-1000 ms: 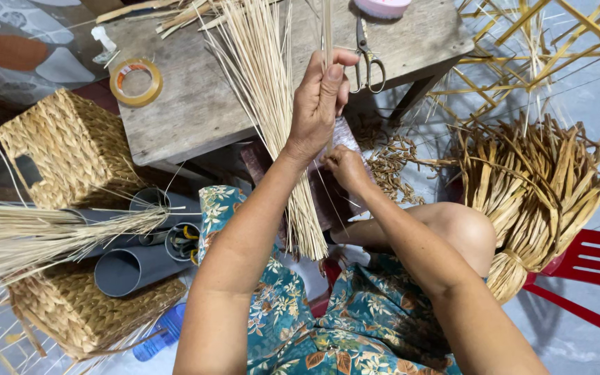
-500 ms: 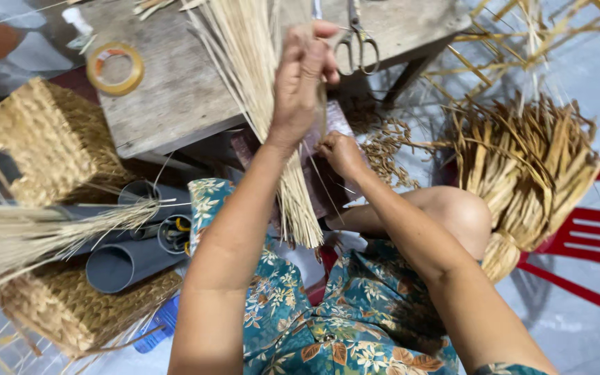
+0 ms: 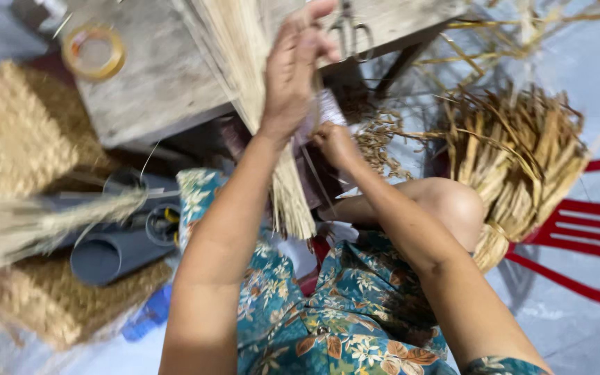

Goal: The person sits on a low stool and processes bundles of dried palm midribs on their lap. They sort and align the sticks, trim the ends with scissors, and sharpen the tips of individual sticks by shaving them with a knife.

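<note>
A long bundle of pale straw strands [image 3: 244, 76] lies over the edge of a low wooden table [image 3: 161, 83] and hangs down to my lap. My left hand [image 3: 296, 69] is raised against the bundle, fingers pinching thin strands at its right side. Lower down, my right hand [image 3: 335, 142] is closed on a thin strand just right of the bundle. Scissors [image 3: 347, 28] lie on the table beyond my left hand. The picture is blurred by motion.
A yellowish tape roll [image 3: 93, 52] sits on the table. Woven baskets [image 3: 19, 125] and grey plastic pipes [image 3: 116, 250] lie at the left. A heap of dried reeds [image 3: 522, 160] rests on a red chair [image 3: 592, 229] at the right.
My left hand has risen along the straw bundle toward the table top. My right hand stays low by the bundle. The view has tilted and blurred.
</note>
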Motion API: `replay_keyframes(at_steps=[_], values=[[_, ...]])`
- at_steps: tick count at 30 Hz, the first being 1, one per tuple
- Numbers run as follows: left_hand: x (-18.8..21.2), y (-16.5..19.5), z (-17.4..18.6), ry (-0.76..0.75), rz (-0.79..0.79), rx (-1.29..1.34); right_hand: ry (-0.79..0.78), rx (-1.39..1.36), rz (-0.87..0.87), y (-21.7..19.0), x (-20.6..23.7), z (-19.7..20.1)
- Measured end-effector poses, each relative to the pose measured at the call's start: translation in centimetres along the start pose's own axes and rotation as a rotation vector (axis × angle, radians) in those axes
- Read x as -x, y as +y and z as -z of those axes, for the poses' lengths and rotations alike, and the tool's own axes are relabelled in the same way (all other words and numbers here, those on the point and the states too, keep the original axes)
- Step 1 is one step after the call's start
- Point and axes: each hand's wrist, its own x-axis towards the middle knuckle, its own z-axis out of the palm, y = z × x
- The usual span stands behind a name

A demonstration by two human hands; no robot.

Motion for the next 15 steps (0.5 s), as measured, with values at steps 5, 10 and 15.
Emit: replay_keyframes(at_steps=[5,10,15], values=[[-0.5,-2.1,0.3,0.038,-0.137,-0.153,0.015,0.049,0.083,-0.8,-0.5,-0.6],[-0.5,-0.8,0.4,0.013,-0.026,-0.071,-0.042,0.024,-0.040,-1.4,-0.1,-0.7],[-1.6,1.7,1.2,0.004,0.018,-0.052,-0.262,0.174,-0.196,-1.6,-0.5,1.6]])
